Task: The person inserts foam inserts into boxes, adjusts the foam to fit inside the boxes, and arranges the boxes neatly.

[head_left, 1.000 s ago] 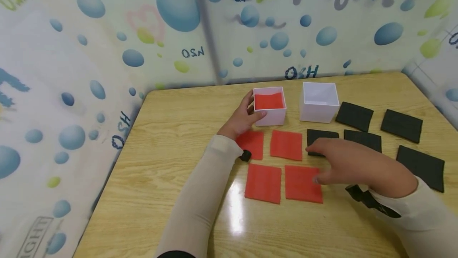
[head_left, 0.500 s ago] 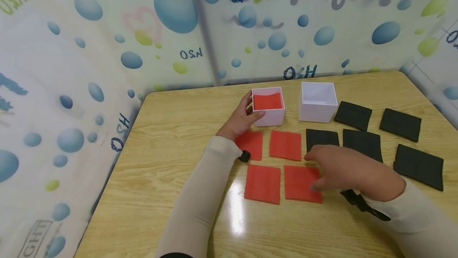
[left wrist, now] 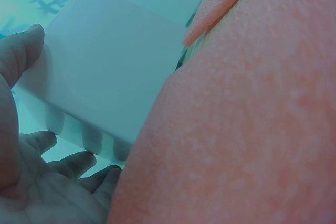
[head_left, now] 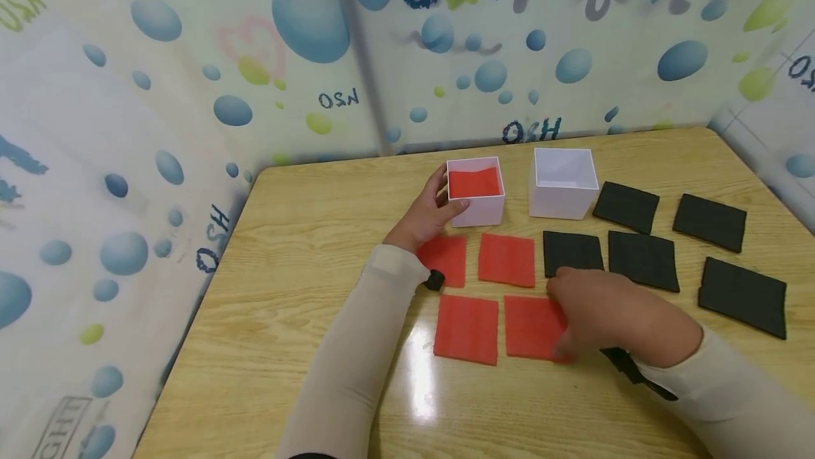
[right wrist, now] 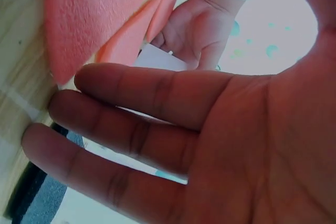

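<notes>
A wooden table [head_left: 286, 289] fills the scene, backed by a bubble-printed wall covering [head_left: 191, 56]. At its far middle stand two white boxes: the left box [head_left: 476, 190] holds a red foam square [head_left: 474, 182], and the right box [head_left: 563, 182] stands just beside it. To the right of the boxes five black foam squares [head_left: 643, 259] lie flat in two loose rows. Nearer and to the left, four red squares lie in a two-by-two block.

The left hand [head_left: 425, 215] grips the left box, thumb on its near wall and fingers curled round its left side; the wrist view shows the fingertips [left wrist: 79, 163] against the white wall. The wrist lies over the far left red square [head_left: 448, 257].

The right hand [head_left: 605, 310] lies with fingers straight and together, its fingertips [right wrist: 63, 111] touching the right edge of the near right red square [head_left: 531, 328]; it grips nothing.
</notes>
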Demonstrator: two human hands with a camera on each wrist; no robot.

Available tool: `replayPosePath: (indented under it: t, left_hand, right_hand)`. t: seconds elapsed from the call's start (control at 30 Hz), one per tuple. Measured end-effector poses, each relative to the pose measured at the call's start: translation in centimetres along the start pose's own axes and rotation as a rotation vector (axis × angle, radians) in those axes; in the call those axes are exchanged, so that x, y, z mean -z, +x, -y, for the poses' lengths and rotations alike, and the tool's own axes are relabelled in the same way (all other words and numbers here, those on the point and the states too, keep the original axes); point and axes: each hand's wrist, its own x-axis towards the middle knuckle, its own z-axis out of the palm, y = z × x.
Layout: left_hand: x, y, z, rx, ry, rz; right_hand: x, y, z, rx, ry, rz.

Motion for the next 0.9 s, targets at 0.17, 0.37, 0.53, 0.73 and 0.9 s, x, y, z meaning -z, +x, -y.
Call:
replayPosePath:
  t: [0.17, 0.37, 0.53, 0.73, 0.9]
  left_hand:
    - [-0.06, 0.00, 0.15, 0.010, -0.001, 0.000]
    - [0.04, 0.20, 0.09, 0.013, 0.013, -0.001]
    - [0.09, 0.25, 0.11, 0.012, 0.004, -0.002]
    - [-0.06, 0.19, -0.05, -0.003, 0.008, -0.013]
    - [-0.16, 0.09, 0.01, -0.006, 0.004, -0.015]
  right_hand:
    - [-0.47, -0.01, 0.49, 0.007, -0.021, 0.004]
    - [-0.80, -0.08, 0.71, 0.030, -0.072, -0.031]
    - [-0.76, -0.13, 0.80, 0.038, -0.083, -0.034]
    - [-0.81, -0.30, 0.80, 0.062, -0.081, -0.055]
    - [-0.88, -0.33, 0.78, 0.068, -0.078, -0.049]
